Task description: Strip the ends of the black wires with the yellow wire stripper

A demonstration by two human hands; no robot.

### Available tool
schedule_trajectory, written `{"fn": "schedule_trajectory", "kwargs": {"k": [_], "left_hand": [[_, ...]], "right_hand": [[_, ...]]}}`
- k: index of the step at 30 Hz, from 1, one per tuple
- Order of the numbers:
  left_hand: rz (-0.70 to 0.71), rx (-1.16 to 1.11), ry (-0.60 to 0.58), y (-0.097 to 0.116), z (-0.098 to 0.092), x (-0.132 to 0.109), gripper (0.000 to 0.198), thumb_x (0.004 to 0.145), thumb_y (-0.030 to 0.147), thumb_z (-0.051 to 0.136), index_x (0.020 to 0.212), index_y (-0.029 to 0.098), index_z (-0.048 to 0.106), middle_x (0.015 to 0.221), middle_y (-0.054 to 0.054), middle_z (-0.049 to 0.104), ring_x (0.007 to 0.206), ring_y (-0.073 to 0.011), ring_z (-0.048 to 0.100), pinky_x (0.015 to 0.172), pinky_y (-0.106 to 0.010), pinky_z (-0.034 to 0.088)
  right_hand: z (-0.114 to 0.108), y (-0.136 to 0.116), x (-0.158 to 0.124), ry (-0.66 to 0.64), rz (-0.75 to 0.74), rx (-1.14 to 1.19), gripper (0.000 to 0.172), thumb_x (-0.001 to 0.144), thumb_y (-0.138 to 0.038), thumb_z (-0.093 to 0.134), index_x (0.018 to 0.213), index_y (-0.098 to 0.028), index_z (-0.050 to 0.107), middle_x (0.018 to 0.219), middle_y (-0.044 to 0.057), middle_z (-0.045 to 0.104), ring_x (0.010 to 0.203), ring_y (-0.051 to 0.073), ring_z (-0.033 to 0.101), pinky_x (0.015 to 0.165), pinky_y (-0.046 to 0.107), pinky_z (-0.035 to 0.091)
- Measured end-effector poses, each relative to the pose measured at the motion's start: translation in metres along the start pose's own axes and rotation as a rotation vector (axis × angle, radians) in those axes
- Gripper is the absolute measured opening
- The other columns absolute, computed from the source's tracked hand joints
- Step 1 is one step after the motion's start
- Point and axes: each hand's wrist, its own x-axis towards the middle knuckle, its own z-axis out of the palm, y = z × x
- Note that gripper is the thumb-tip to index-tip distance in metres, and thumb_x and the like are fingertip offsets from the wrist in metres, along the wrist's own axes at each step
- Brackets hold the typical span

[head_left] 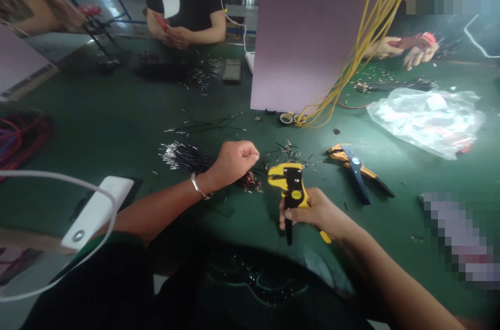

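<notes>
My right hand [312, 210] is wrapped round the handles of a yellow and black wire stripper [296, 192], its jaws pointing left. To the left of those jaws my left hand [237, 163] is closed, thumb against curled fingers. Whatever those fingers may hold is too small to make out. Beneath and beside that hand lies a bundle of short black wires [187, 158], with silvery ends to the left and bare copper ends [251, 182] to the right. Cut black scraps [289, 152] are scattered just beyond the stripper.
A second wire stripper [353, 163], orange and dark blue, lies at right. Behind it are a clear plastic bag [429, 119] and hanging yellow wires [365, 49]. Tape rolls [286, 118] sit by an upright panel [300, 33]. A white power strip [97, 210] is at left. Co-workers sit opposite.
</notes>
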Motion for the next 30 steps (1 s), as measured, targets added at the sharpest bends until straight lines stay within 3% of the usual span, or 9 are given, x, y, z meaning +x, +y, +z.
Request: {"fn": "schedule_trajectory", "kwargs": {"k": [10,15,21,26,30], "left_hand": [[0.230,0.186,0.063,0.007,0.003,-0.011,0.016,0.079,0.013,0.055,0.067,0.015,0.065,0.057,0.000,0.063,0.052,-0.0081,0.053,0.052,-0.020,0.038],[0.359,0.239,0.100,0.008,0.007,-0.015,0.016,0.080,0.011,0.054,0.069,0.015,0.066,0.058,0.000,0.065,0.053,-0.0085,0.056,0.055,-0.020,0.040],[0.444,0.247,0.135,0.008,0.010,-0.017,0.016,0.079,0.010,0.055,0.067,0.015,0.064,0.054,0.002,0.062,0.049,-0.0073,0.054,0.051,-0.019,0.038],[0.488,0.250,0.138,0.009,0.011,-0.018,0.015,0.079,0.009,0.055,0.069,0.016,0.064,0.055,0.002,0.063,0.050,-0.0078,0.055,0.052,-0.019,0.040],[0.526,0.248,0.162,0.010,0.012,-0.019,0.014,0.078,0.008,0.055,0.070,0.015,0.063,0.056,0.001,0.064,0.049,-0.0080,0.056,0.052,-0.019,0.041]], "right_hand": [[0.015,-0.001,-0.001,-0.194,0.079,-0.073,0.022,0.079,-0.036,0.063,0.083,-0.014,0.057,0.075,0.006,0.071,0.066,0.016,0.067,0.060,0.026,0.052],[0.018,-0.002,-0.002,-0.121,0.055,-0.220,0.022,0.080,-0.036,0.063,0.075,-0.016,0.056,0.071,0.004,0.070,0.060,0.015,0.065,0.056,0.027,0.052],[0.008,0.003,0.005,-0.034,0.061,-0.064,0.036,0.072,-0.049,0.067,0.077,-0.015,0.056,0.071,0.006,0.070,0.062,0.018,0.068,0.058,0.031,0.056],[0.005,0.001,0.001,-0.059,0.123,-0.314,0.028,0.078,-0.042,0.061,0.070,-0.017,0.051,0.063,0.000,0.061,0.048,0.012,0.059,0.046,0.024,0.048],[0.012,-0.006,-0.006,0.044,0.034,-0.678,0.033,0.081,-0.038,0.057,0.057,-0.019,0.043,0.049,-0.006,0.042,0.040,0.007,0.040,0.039,0.022,0.027]]}}
